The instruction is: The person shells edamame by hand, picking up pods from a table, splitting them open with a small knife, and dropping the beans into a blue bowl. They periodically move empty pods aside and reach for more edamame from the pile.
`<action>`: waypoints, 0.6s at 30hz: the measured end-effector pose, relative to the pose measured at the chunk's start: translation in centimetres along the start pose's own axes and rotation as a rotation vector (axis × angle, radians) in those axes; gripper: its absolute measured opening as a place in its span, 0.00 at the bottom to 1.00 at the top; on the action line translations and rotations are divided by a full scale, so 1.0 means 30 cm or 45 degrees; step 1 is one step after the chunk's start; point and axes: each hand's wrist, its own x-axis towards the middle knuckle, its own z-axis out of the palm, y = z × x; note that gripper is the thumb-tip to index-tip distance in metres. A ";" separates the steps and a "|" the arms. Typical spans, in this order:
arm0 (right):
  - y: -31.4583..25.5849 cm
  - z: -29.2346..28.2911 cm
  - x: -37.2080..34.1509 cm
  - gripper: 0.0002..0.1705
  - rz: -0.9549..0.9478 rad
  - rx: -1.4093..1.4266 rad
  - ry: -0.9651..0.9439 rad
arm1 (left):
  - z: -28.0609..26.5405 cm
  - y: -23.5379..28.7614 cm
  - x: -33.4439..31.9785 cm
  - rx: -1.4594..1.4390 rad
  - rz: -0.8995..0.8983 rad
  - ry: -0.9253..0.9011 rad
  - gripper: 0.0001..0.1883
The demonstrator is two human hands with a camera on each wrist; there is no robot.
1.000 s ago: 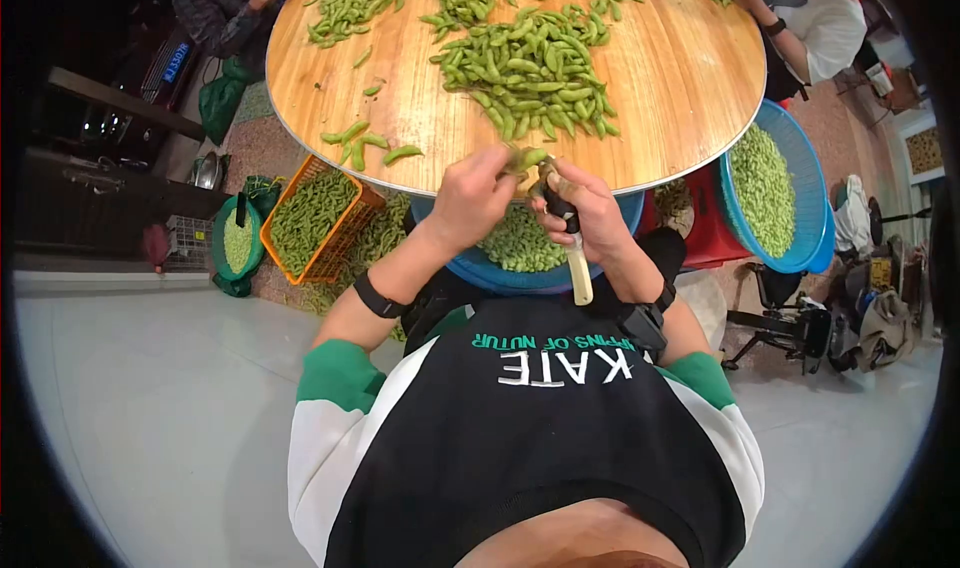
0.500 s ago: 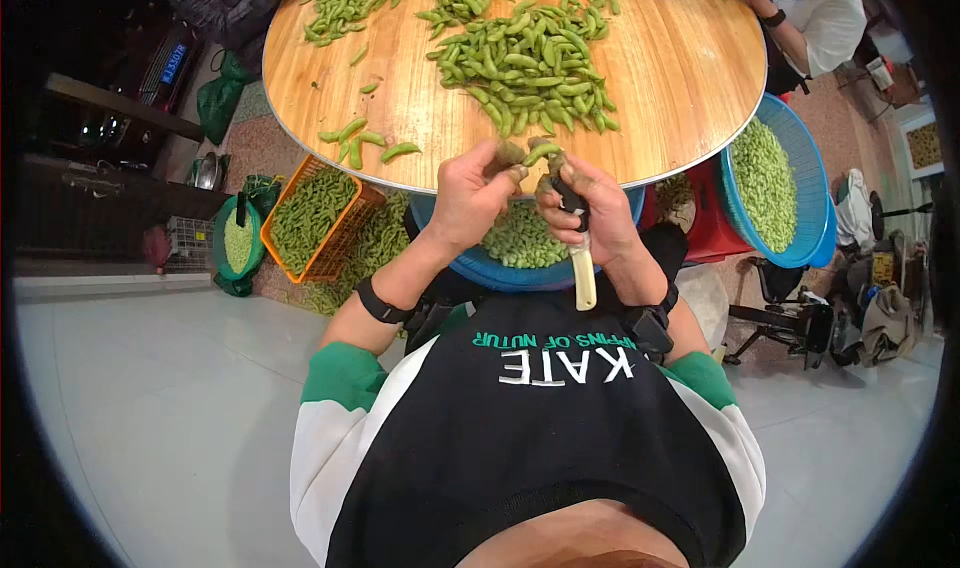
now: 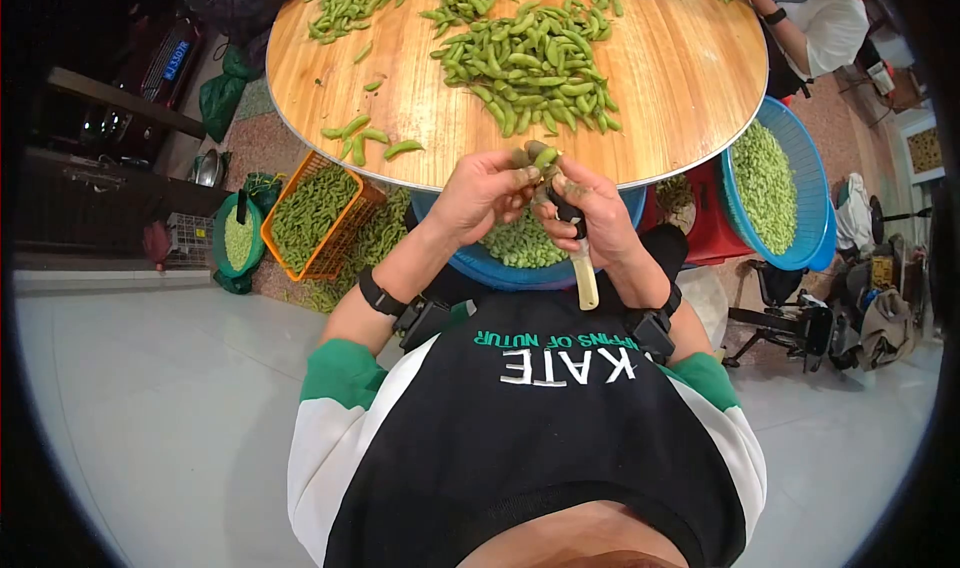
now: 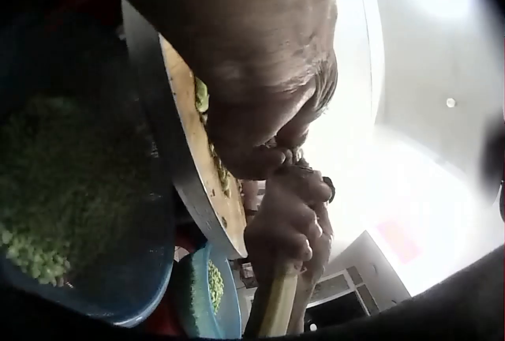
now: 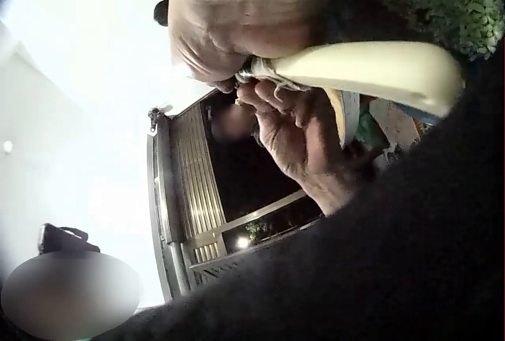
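Note:
My left hand (image 3: 488,190) pinches a green soybean pod (image 3: 546,157) near the table's front edge. Close beside it, my right hand (image 3: 592,208) grips a cream-handled tool (image 3: 586,280) with a black-wrapped upper part. Its handle points back toward my body, and its far end is hidden by the fingers. The fingertips of both hands meet around the pod. Below them, a blue basin (image 3: 463,266) holds shelled green beans (image 3: 522,240). In the right wrist view, the pale handle (image 5: 371,73) sticks out from under my palm.
Piled pods (image 3: 530,68) lie on the round wooden table (image 3: 680,88), with several loose pods (image 3: 360,140) at the left. An orange crate (image 3: 318,253) of pods and a green basin (image 3: 256,230) stand left, a blue basket (image 3: 800,198) of beans right. Other people sit across the table.
The pod stretched between both hands half a second ago; now it is upright at the left fingertips. My left wrist has turned, and its fingers have closed in toward the right hand.

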 end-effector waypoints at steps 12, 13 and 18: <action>0.015 -0.024 -0.001 0.19 -0.038 0.088 -0.077 | -0.005 -0.024 0.008 -0.204 -0.022 -0.095 0.06; 0.015 -0.022 -0.002 0.19 -0.034 0.116 -0.074 | -0.003 -0.025 0.007 -0.189 -0.013 -0.077 0.06; 0.012 -0.022 -0.009 0.15 -0.022 0.190 -0.103 | -0.006 -0.038 0.011 -0.167 0.014 -0.074 0.06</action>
